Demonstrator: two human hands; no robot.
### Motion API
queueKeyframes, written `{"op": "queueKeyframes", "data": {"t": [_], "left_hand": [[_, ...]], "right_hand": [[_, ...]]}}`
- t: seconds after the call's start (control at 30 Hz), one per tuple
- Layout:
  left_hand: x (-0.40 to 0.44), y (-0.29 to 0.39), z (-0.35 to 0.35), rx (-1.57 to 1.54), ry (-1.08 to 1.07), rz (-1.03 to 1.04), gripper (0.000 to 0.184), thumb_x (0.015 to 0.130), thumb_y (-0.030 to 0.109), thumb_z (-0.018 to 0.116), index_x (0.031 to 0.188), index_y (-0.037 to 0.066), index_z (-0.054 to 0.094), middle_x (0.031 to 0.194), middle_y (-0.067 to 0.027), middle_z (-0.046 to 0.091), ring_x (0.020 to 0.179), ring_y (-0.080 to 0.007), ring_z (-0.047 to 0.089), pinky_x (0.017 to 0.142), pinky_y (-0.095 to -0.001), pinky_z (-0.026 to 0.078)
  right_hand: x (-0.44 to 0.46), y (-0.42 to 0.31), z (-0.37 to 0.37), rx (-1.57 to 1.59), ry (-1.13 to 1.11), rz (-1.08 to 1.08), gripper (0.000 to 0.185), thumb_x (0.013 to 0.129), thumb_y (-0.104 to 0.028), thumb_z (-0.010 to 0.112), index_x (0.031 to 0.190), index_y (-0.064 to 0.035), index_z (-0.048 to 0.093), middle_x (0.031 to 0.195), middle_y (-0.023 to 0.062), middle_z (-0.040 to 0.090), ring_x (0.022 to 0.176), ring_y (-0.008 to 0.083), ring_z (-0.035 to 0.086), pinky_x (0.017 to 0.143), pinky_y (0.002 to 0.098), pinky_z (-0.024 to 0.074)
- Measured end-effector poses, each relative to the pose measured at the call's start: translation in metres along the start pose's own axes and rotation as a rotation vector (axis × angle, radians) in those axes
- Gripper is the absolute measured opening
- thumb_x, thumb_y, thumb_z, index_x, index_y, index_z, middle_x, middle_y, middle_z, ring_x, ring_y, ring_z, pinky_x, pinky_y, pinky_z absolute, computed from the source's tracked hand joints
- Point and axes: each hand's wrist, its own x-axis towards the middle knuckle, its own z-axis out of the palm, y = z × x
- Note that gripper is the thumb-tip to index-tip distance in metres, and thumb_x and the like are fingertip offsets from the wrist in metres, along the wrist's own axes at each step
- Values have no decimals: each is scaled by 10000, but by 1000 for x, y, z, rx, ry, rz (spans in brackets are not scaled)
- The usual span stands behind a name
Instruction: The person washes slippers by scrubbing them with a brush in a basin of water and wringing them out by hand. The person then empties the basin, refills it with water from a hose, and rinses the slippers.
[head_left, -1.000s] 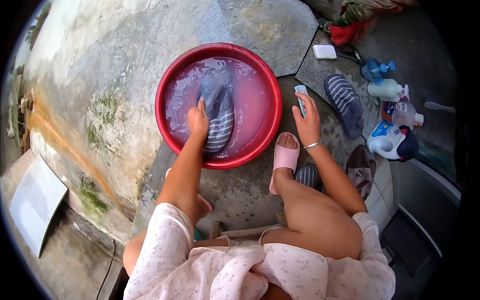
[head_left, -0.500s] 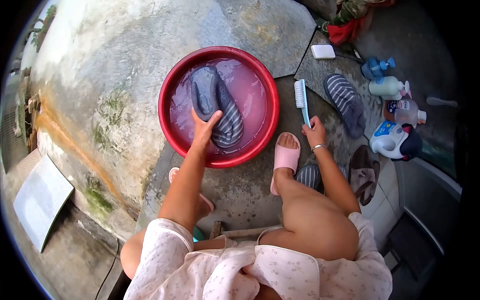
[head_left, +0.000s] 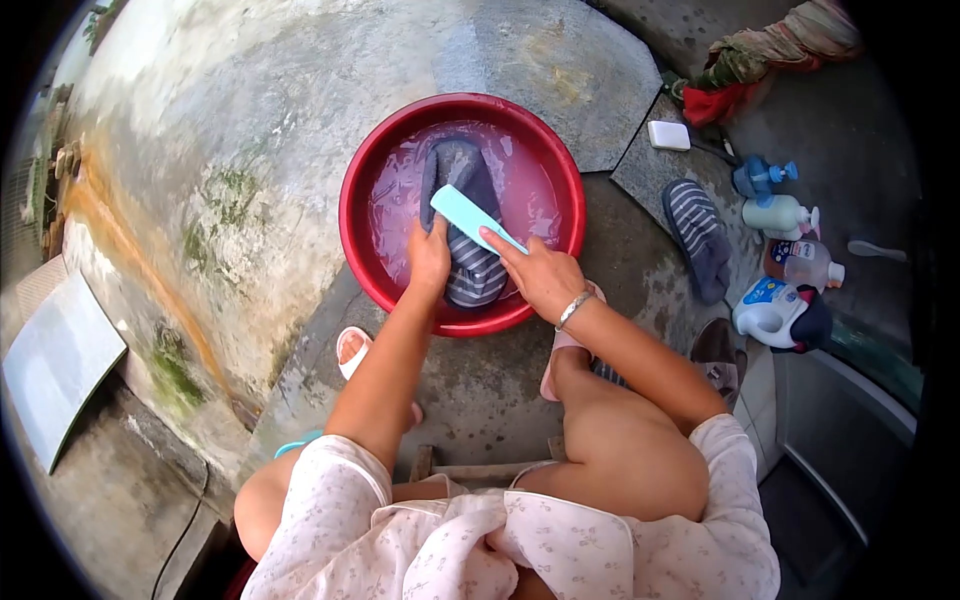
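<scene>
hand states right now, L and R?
Left hand: closed on the striped slipper in the red basin.
Right hand: closed on the light-blue brush.

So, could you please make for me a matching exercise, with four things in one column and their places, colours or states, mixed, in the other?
1. Brush
2. Basin
3. Bracelet
4. Left hand

A. Silver-coloured
B. Holding the striped slipper
C. In the right hand
D. Red

Right pairs: 1-C, 2-D, 3-A, 4-B
</scene>
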Motion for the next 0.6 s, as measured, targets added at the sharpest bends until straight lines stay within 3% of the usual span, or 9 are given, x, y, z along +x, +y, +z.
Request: {"op": "queueKeyframes", "data": {"t": [0.13, 0.27, 0.33, 0.4, 0.47, 0.57, 0.6], "left_hand": [[-17, 33, -7, 170, 138, -83, 353, 931, 258, 540, 1123, -34, 595, 954, -225, 665, 932, -312, 639, 839, -388, 459], [-16, 19, -12, 285, 148, -28, 359, 924, 256, 549, 1147, -22, 598, 1000, -244, 662, 979, -370, 630, 869, -410, 452], [-13, 18, -15, 341, 152, -47, 375, 927, 256, 540, 1167, -28, 585, 1046, -251, 650, 1013, -383, 616, 893, -420, 441], [-4, 9, -19, 193, 167, -28, 395, 927, 268, 535, 1182, -31, 573, 1066, -250, 642, 1026, -376, 611, 897, -419, 437], [9, 5, -26, 170, 168, -105, 338, 928, 214, 518, 1150, -34, 580, 1053, -248, 643, 1006, -376, 616, 881, -418, 440], [15, -6, -35, -88, 64, -135, 290, 912, 158, 561, 1116, -45, 597, 947, -98, 654, 852, -165, 598, 780, -323, 468], [3, 14, -29, -143, 33, -160, 298, 922, 159, 553, 1133, -49, 588, 987, -115, 651, 881, -176, 604, 805, -328, 467]], "right_hand": [[52, -2, 18, -84, -27, 61, 519, 935, -258, 501, 1418, -380, 353, 789, 192, 599, 619, 348, 640, 545, 441, 527], [89, 27, 37, -15, 16, 200, 489, 944, -274, 483, 1410, -360, 361, 874, 205, 645, 686, 363, 658, 614, 464, 533], [75, 14, 27, 8, 8, 197, 489, 952, -282, 470, 1419, -358, 345, 882, 211, 650, 714, 377, 655, 637, 476, 526], [54, -10, 20, 195, -64, 163, 489, 953, -281, 467, 1420, -356, 343, 838, 221, 639, 710, 387, 647, 626, 484, 518], [27, -36, 13, 228, -114, 45, 483, 962, -278, 467, 1419, -366, 336, 768, 213, 603, 677, 412, 615, 608, 505, 494], [28, -33, 15, 158, -60, 53, 491, 950, -276, 489, 1412, -370, 352, 753, 191, 604, 630, 384, 618, 573, 478, 508], [40, -21, 23, 108, -26, 62, 490, 947, -282, 490, 1410, -369, 358, 755, 183, 613, 629, 369, 627, 565, 467, 514]]}}
